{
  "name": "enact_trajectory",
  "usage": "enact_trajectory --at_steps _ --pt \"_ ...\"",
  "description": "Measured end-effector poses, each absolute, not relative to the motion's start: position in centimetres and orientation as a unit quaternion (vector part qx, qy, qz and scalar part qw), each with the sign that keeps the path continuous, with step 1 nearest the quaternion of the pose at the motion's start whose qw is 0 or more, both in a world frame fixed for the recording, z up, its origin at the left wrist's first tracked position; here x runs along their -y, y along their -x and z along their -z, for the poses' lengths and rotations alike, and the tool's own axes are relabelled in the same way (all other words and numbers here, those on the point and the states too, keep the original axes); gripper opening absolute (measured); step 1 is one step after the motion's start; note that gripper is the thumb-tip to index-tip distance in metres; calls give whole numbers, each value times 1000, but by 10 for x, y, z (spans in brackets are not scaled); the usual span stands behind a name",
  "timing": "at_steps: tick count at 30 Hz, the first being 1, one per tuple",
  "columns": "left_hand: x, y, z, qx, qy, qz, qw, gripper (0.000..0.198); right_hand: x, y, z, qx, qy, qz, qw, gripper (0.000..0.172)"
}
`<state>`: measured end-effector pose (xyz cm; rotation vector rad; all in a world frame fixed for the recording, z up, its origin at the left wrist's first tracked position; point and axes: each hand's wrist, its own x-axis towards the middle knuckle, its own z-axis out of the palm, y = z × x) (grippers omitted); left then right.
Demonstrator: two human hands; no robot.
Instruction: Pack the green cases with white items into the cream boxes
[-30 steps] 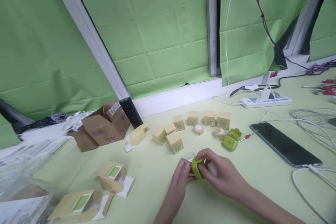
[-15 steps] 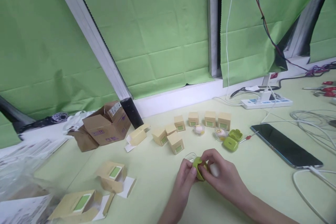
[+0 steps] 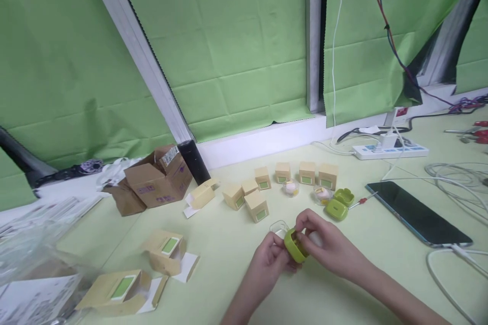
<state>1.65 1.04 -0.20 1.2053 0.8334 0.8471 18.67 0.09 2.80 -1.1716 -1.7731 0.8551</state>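
My left hand (image 3: 270, 260) grips a small green case (image 3: 294, 248) from its left side. The case is tilted, with its hollow inside facing up and to the right. My right hand (image 3: 324, 241) pinches at its upper right rim, thumb and forefinger partly inside. What the right fingertips touch in there is hidden. Something white and rounded (image 3: 315, 237) shows by the right palm. Just behind the left hand sits a clear plastic piece (image 3: 279, 227). Farther back lies another green case (image 3: 337, 209), its lid open, next to a red-and-white thin screwdriver-like tool (image 3: 362, 200).
Several small cardboard boxes (image 3: 256, 206) stand behind my hands, with clear packs (image 3: 291, 188) holding pinkish things. Opened boxes (image 3: 114, 292) lie left, before a brown carton (image 3: 162, 183). A phone (image 3: 417, 213) with a white cable and a power strip (image 3: 391, 150) are right.
The green case has turned in my hands, so more of its hollow inside shows. My left fingers have shifted lower around it. The view has moved slightly.
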Motion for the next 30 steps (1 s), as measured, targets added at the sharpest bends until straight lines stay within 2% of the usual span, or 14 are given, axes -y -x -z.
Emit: enact_trajectory --at_steps 2,4,5,6,10,15,18,21,23,26,28,30 --pt "-9 -18 -1 -366 -529 -385 661 32 0 -189 -30 691 476 -348 418 13" --pt "-8 -18 -4 -359 -526 -407 655 33 2 -188 -31 691 496 -337 403 42" --pt "-8 -18 -5 -354 -527 -415 652 33 3 -187 -31 702 497 -330 390 52" --pt "-8 -17 -6 -349 -529 -423 648 34 4 -185 -30 716 490 -323 378 56" --pt "-10 -14 -5 -351 -551 -443 614 34 8 -177 -29 739 454 -296 401 34" --pt "-15 -13 -1 -380 -559 -445 587 36 10 -177 -29 753 429 -257 427 34" --pt "-17 -11 2 -369 -536 -444 616 34 5 -181 -28 775 436 -203 411 37" --pt "-16 -13 1 -329 -489 -423 688 57 -1 -187 -28 788 456 -164 380 39" --pt "-12 -15 -2 -326 -476 -419 701 65 -2 -191 -28 773 458 -216 383 48" --pt "-7 -18 -9 -341 -447 -449 694 60 -3 -196 -28 674 450 -384 442 56" --pt "-5 -19 -14 -337 -409 -466 708 64 -5 -199 -28 591 446 -467 484 44" --pt "-4 -19 -16 -331 -385 -473 720 67 -7 -201 -29 542 450 -493 511 32"
